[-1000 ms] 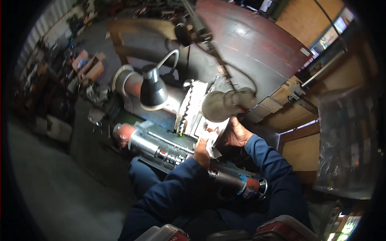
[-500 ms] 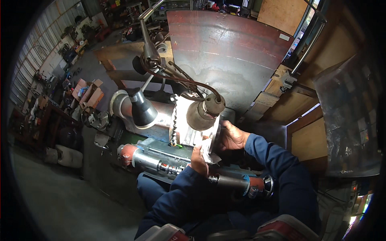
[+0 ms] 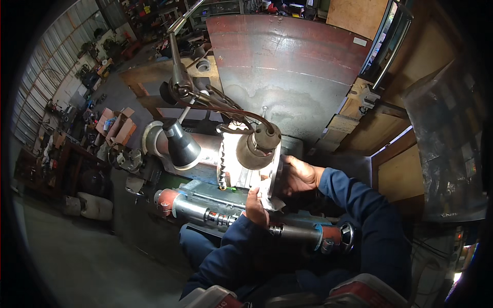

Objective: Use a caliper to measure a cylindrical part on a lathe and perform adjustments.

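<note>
From my remote station I note the left hand (image 3: pixel 255 208) with fingers closed on a white cloth (image 3: pixel 276 204), at the near edge of a metal disc (image 3: pixel 278 177). The right hand (image 3: pixel 302 175) is at the disc's right side; its fingertips are hidden and I cannot tell whether they grip. The disc stands just beside the grey lamp head (image 3: pixel 255 153).

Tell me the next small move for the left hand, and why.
Probably a short, light wipe of the round metal part's near edge with the white cloth: the left hand appears to hold the cloth there, the right hand is at the part's right side, and the grey lamp hangs close above the brightly lit area.
</note>
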{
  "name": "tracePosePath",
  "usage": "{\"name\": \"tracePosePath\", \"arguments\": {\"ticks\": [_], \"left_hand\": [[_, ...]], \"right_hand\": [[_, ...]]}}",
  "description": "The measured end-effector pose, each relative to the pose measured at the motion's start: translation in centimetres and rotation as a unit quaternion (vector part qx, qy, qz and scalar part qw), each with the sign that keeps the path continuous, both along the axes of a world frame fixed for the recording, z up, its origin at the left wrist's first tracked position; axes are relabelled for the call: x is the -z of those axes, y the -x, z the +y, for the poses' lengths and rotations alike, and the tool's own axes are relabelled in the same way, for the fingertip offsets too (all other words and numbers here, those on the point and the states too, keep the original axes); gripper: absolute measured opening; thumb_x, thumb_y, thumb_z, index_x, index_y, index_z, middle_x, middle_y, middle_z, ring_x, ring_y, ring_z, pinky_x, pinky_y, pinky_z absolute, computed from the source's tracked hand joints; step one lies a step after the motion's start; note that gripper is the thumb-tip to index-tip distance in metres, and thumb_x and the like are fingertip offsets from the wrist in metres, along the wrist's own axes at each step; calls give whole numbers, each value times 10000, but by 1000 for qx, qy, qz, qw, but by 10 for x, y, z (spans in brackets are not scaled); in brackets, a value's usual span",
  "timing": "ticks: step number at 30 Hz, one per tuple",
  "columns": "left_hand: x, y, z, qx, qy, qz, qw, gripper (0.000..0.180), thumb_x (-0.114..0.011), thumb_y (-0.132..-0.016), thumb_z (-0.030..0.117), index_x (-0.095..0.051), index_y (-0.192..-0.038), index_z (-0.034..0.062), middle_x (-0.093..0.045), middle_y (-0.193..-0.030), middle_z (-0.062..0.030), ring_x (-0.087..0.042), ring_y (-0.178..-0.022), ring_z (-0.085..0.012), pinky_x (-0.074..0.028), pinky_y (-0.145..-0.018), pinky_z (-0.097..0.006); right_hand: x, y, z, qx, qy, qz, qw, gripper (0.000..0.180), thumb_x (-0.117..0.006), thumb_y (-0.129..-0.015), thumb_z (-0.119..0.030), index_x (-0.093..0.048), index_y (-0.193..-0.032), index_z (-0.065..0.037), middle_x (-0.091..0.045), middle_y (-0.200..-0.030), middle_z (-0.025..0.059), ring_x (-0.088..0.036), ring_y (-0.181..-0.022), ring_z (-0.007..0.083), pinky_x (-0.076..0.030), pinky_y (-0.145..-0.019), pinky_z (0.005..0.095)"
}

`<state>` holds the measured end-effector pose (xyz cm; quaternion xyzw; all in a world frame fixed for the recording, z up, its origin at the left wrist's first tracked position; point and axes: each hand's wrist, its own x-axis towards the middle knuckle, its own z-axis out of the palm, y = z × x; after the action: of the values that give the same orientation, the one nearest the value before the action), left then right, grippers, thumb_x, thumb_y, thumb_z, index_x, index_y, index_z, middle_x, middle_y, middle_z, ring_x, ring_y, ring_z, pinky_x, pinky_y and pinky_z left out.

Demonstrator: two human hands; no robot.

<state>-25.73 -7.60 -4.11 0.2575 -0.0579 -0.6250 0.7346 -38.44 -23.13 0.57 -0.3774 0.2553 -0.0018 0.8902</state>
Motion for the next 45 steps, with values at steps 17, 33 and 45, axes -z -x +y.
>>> {"name": "tracePosePath", "arguments": {"ticks": [17, 33, 45], "left_hand": [[-36, 10, 2, -45, -47, -62, 996, 418, -329, -964, 239, -495, -1244, -23, -586, -1199, -160, -560, -1108, -268, -401, -1000, -401], [-40, 7, 1, -6, -42, -39, 998, 456, -339, -957, 278, -469, -1281, -16, -544, -1259, -150, -507, -1181, -271, -353, -1045, -405], [-55, 8, 0, -12, -50, -10, 999, 420, -357, -965, 271, -520, -1247, 7, -611, -1181, -144, -605, -1053, -263, -476, -928, -396]], "right_hand": [[11, -1, -8, 0, -7, 6, 1000, 728, -383, -907, -654, -441, -1386, -109, -597, -1269, 96, -614, -982, 218, -475, -801, 367], [50, 10, -19, 78, 289, 29, 954, 747, -531, -880, -597, -434, -1309, 6, -510, -1300, 183, -526, -1124, 272, -443, -927, 383], [58, 22, -19, 53, 669, 81, 737, 698, -661, -872, -266, -330, -1385, 73, -454, -1368, 242, -447, -1279, 320, -364, -1058, 382]]}}
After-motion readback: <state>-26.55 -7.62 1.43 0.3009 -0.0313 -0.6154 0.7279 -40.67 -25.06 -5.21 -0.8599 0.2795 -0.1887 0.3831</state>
